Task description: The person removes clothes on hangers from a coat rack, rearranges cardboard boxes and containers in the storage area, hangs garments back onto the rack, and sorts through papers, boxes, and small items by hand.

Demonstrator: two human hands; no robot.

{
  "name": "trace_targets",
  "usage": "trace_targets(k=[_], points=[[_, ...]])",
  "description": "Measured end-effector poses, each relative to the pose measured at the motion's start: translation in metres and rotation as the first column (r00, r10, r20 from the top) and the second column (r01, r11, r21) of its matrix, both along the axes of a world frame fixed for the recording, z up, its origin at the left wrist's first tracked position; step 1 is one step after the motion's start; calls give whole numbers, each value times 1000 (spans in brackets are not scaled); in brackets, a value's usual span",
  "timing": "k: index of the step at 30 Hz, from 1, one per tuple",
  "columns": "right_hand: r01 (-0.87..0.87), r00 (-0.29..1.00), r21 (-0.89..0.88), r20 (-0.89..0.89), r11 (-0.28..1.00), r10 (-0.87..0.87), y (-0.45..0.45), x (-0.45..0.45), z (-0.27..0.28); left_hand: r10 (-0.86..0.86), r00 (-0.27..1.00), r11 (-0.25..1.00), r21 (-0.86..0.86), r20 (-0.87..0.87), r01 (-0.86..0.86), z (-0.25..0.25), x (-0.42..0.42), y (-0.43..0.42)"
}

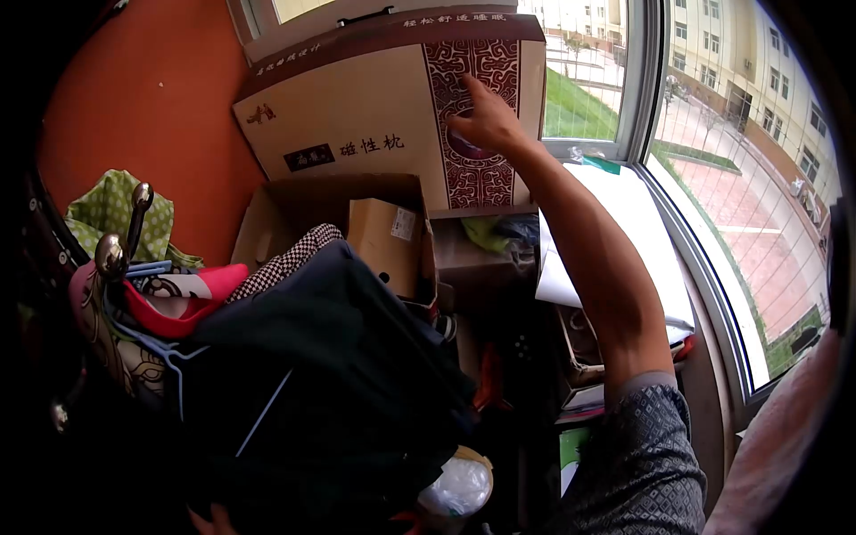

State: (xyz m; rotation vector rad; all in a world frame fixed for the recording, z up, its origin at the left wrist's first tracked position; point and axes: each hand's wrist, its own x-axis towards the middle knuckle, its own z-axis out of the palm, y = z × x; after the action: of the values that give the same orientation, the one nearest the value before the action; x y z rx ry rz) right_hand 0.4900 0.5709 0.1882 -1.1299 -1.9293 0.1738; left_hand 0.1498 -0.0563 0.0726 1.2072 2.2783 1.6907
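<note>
Carton [366, 116]: tipping risk

Location: behind open box [299, 205]. Right hand [489, 120]: at carton's front, index finger extended, grasping nothing; contact unclear. Left hand [212, 520]: well in front of open box, by dark clothing [339, 357]; grip indiscernible. Hazard: careless pull could topple carton onto open box.

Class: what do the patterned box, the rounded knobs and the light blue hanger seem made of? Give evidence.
The patterned box: probably printed cardboard, smooth; flat panels, straight edges. The rounded knobs: likely polished metal; bright, glossy highlights. The light blue hanger: plastic or coated wire, unclear; thin, evenly coloured.
</note>
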Motion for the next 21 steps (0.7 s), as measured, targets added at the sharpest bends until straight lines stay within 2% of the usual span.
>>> trace_targets(k=[2, 3, 8, 11, 14, 17, 20, 21], points=[[15, 992, 41, 123, 999, -20, 13, 0, 4, -13, 1000, 1000, 20, -6, 14, 1, 0, 4], [41, 988, -13, 148, 999, -38, 18, 0, 6, -19, 1000, 999, 36, -9, 19, 1, 1, 4], [33, 977, 9, 209, 999, -35, 39, 2, 15, -49, 999, 998, 43, -17, 50, 4, 5, 3], [43, 961, -83, 274, 996, -18, 40, 1, 28, -37, 999, 998, 53, 14, 37, 2, 7, 3], [84, 962, 34, 259, 996, -90, 21, -3, 23, -30, 1000, 998, 56, 2, 29, -7, -5, 0], [26, 968, 280, 232, 960, -94, 12, -3, 5, -33, 999, 998, 47, 13, 32, -3, 2, 1], [2, 972, 215, 228, 977, -52, 4, -5, 7, -50, 996, 998, 39, 70, 48, 0, 4, 4], [-1, 978, 245, 204, 969, -51, 2, -7, 5, -68, 993, 997, 33, 95, 65, 0, 4, 4]])
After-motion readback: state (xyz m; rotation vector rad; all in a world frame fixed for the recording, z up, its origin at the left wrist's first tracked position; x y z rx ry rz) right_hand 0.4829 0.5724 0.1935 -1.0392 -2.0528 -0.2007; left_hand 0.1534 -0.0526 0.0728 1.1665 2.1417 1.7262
